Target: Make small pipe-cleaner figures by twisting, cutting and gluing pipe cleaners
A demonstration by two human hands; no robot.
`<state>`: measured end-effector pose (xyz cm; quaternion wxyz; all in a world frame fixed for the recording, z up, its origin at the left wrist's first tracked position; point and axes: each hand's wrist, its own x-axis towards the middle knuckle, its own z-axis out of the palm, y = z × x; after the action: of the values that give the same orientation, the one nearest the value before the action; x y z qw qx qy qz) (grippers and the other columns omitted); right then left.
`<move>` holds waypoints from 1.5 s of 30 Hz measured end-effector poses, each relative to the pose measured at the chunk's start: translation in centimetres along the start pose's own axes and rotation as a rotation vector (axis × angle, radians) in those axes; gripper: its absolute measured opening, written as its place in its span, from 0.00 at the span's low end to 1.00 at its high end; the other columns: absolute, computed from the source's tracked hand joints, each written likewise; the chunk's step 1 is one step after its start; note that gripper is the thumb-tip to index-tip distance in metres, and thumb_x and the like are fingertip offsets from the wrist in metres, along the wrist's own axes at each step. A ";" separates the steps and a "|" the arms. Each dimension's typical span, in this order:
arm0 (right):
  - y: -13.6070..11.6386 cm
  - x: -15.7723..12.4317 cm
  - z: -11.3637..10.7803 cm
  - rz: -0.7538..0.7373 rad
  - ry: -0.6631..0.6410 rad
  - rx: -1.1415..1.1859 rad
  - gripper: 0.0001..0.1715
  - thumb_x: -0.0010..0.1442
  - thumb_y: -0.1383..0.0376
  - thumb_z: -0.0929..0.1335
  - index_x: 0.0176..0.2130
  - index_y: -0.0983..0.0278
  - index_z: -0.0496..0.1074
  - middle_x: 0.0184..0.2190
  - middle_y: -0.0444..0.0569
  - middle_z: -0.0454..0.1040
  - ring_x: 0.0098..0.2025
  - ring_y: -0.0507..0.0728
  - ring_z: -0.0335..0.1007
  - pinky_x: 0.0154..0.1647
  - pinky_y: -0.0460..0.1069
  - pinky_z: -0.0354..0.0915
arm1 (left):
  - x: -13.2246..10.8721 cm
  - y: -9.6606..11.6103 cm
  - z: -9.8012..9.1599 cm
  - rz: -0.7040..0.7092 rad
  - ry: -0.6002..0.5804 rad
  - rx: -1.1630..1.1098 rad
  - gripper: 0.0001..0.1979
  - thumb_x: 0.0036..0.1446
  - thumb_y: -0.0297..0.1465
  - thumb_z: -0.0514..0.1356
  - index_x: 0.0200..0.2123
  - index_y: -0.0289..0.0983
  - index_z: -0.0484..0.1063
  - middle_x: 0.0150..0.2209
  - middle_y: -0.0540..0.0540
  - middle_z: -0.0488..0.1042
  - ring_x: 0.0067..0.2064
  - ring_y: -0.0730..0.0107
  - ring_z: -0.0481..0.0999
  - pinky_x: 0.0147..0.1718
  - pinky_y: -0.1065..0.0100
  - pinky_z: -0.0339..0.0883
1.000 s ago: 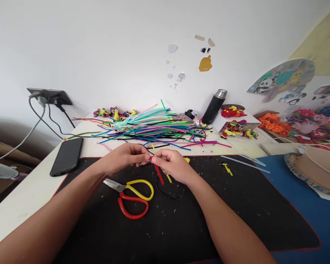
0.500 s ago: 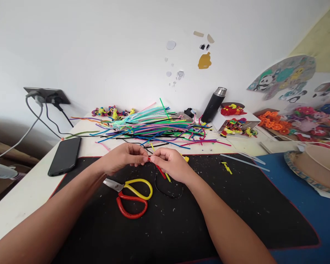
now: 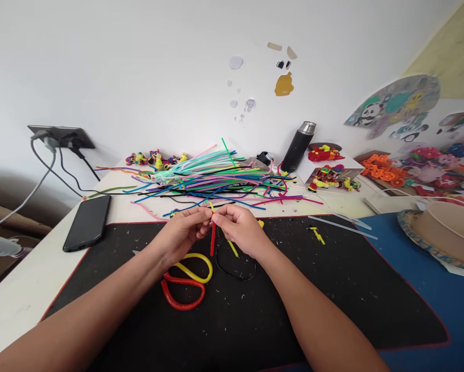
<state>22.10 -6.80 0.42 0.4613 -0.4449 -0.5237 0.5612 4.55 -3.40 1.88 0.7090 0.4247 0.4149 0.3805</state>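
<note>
My left hand (image 3: pixel 183 233) and my right hand (image 3: pixel 239 230) meet fingertip to fingertip above a black mat (image 3: pixel 332 289). Both pinch a short red pipe cleaner (image 3: pixel 212 238) that hangs straight down between them. A yellow pipe cleaner piece (image 3: pixel 232 247) runs under my right hand's fingers. Scissors with one yellow and one red handle (image 3: pixel 187 281) lie on the mat just below my left wrist. A thin black loop (image 3: pixel 235 271) lies on the mat under my right hand.
A big heap of coloured pipe cleaners (image 3: pixel 216 178) lies behind the hands. A black phone (image 3: pixel 88 222) rests at the left, a dark flask (image 3: pixel 299 147) stands at the back. Finished coloured figures (image 3: pixel 332 178) and a paper plate (image 3: pixel 441 237) sit at the right.
The red pipe cleaner has swung from slanting right to hanging straight down. My left hand has moved down over the scissor blades. The view shifted slightly.
</note>
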 end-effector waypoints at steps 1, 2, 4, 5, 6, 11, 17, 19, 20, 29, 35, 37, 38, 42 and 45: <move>-0.1 0.0 0.0 0.003 0.000 0.010 0.18 0.61 0.51 0.74 0.37 0.62 0.73 0.19 0.35 0.62 0.19 0.48 0.50 0.20 0.46 0.48 | 0.1 0.2 -0.2 -0.018 -0.027 0.006 0.19 0.39 0.40 0.79 0.26 0.35 0.78 0.24 0.51 0.70 0.25 0.76 0.65 0.24 0.72 0.56; -0.3 -0.1 -0.1 0.006 -0.002 0.017 0.18 0.61 0.51 0.74 0.36 0.62 0.73 0.19 0.35 0.61 0.19 0.48 0.50 0.20 0.46 0.47 | 0.1 0.4 -0.5 -0.026 -0.052 0.025 0.20 0.39 0.41 0.80 0.25 0.35 0.78 0.24 0.51 0.71 0.26 0.76 0.66 0.24 0.73 0.57; -0.7 -0.3 -0.2 0.014 -0.015 0.032 0.18 0.60 0.51 0.75 0.36 0.62 0.73 0.18 0.34 0.59 0.19 0.48 0.49 0.20 0.46 0.46 | 0.3 1.1 -1.2 -0.011 -0.077 0.074 0.22 0.40 0.44 0.81 0.25 0.34 0.79 0.25 0.49 0.73 0.27 0.75 0.67 0.24 0.73 0.59; -0.9 -0.3 -0.2 0.022 -0.028 0.043 0.18 0.60 0.51 0.75 0.36 0.62 0.73 0.18 0.34 0.58 0.19 0.48 0.49 0.20 0.46 0.46 | 0.3 1.4 -1.5 0.000 -0.087 0.103 0.22 0.41 0.45 0.81 0.26 0.34 0.80 0.26 0.48 0.75 0.27 0.75 0.68 0.24 0.73 0.60; -1.1 -0.4 -0.2 0.032 -0.041 0.058 0.18 0.59 0.50 0.75 0.36 0.62 0.73 0.18 0.33 0.58 0.19 0.48 0.48 0.20 0.46 0.45 | 0.4 1.7 -1.8 0.007 -0.099 0.134 0.22 0.41 0.46 0.81 0.26 0.34 0.80 0.27 0.47 0.76 0.27 0.74 0.69 0.25 0.72 0.61; -1.5 -0.6 -0.1 0.072 -0.071 0.121 0.21 0.56 0.50 0.77 0.35 0.62 0.72 0.18 0.33 0.57 0.19 0.47 0.47 0.20 0.46 0.43 | 0.3 2.5 -2.5 0.018 -0.165 0.269 0.23 0.42 0.49 0.80 0.27 0.35 0.81 0.26 0.46 0.76 0.26 0.73 0.69 0.23 0.72 0.61; -1.0 -0.6 -0.2 0.090 -0.111 0.070 0.21 0.59 0.49 0.76 0.35 0.62 0.73 0.18 0.33 0.57 0.19 0.48 0.48 0.21 0.46 0.44 | 0.2 2.6 -2.6 0.036 -0.222 0.342 0.22 0.46 0.49 0.77 0.27 0.36 0.81 0.27 0.46 0.76 0.26 0.73 0.68 0.23 0.72 0.60; -1.0 -0.6 -0.2 0.095 -0.129 0.051 0.20 0.60 0.49 0.75 0.35 0.62 0.74 0.17 0.33 0.57 0.19 0.48 0.48 0.21 0.46 0.44 | 0.2 2.8 -3.0 0.042 -0.250 0.372 0.21 0.48 0.49 0.77 0.29 0.36 0.82 0.27 0.46 0.77 0.27 0.72 0.68 0.23 0.72 0.60; -1.0 -0.7 -0.2 0.096 -0.135 0.046 0.20 0.60 0.49 0.75 0.35 0.63 0.74 0.17 0.33 0.57 0.19 0.48 0.48 0.21 0.46 0.44 | 0.2 2.9 -3.2 0.045 -0.266 0.390 0.21 0.49 0.48 0.76 0.29 0.36 0.82 0.28 0.46 0.77 0.27 0.72 0.69 0.23 0.73 0.61; -1.2 -0.8 -0.1 0.132 -0.183 -0.010 0.18 0.60 0.51 0.75 0.34 0.62 0.73 0.17 0.34 0.58 0.19 0.48 0.50 0.21 0.46 0.47 | -0.1 4.1 -4.0 0.055 -0.384 0.603 0.16 0.52 0.45 0.75 0.33 0.38 0.84 0.27 0.48 0.76 0.27 0.72 0.69 0.24 0.73 0.62; -1.5 -0.9 0.0 0.158 -0.203 -0.064 0.17 0.60 0.53 0.75 0.35 0.63 0.75 0.19 0.35 0.60 0.20 0.48 0.52 0.21 0.46 0.48 | 0.1 4.2 -4.4 0.016 -0.477 0.651 0.15 0.56 0.44 0.72 0.35 0.38 0.84 0.27 0.49 0.76 0.29 0.71 0.70 0.26 0.73 0.62; -1.5 -0.9 0.0 0.166 -0.210 -0.080 0.17 0.60 0.53 0.75 0.35 0.64 0.75 0.19 0.35 0.61 0.20 0.48 0.52 0.21 0.46 0.49 | 0.1 4.2 -4.6 0.020 -0.491 0.665 0.14 0.57 0.43 0.72 0.35 0.38 0.83 0.28 0.50 0.76 0.29 0.72 0.70 0.26 0.74 0.61; -1.6 -0.9 0.0 0.172 -0.215 -0.086 0.17 0.60 0.53 0.75 0.35 0.64 0.75 0.19 0.35 0.61 0.20 0.48 0.52 0.21 0.46 0.49 | 0.2 4.3 -4.6 0.024 -0.495 0.672 0.14 0.57 0.43 0.72 0.36 0.37 0.83 0.28 0.50 0.76 0.29 0.72 0.69 0.26 0.74 0.61; -1.4 -0.9 0.0 0.201 -0.241 -0.095 0.17 0.60 0.52 0.75 0.35 0.64 0.75 0.21 0.36 0.62 0.21 0.48 0.53 0.22 0.46 0.49 | 0.1 4.6 -4.8 0.020 -0.522 0.706 0.14 0.58 0.43 0.72 0.36 0.37 0.83 0.31 0.50 0.79 0.32 0.71 0.71 0.32 0.73 0.64; -1.2 -0.9 0.0 0.206 -0.251 -0.104 0.16 0.61 0.53 0.75 0.35 0.64 0.74 0.22 0.36 0.61 0.22 0.48 0.53 0.22 0.46 0.49 | -0.1 4.7 -4.8 0.014 -0.537 0.741 0.13 0.59 0.43 0.71 0.36 0.37 0.82 0.33 0.50 0.80 0.34 0.71 0.72 0.34 0.72 0.65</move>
<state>22.35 -7.67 1.60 0.3088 -0.4459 -0.5572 0.6287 -0.71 -0.42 4.81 0.5890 0.7361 0.3217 0.0878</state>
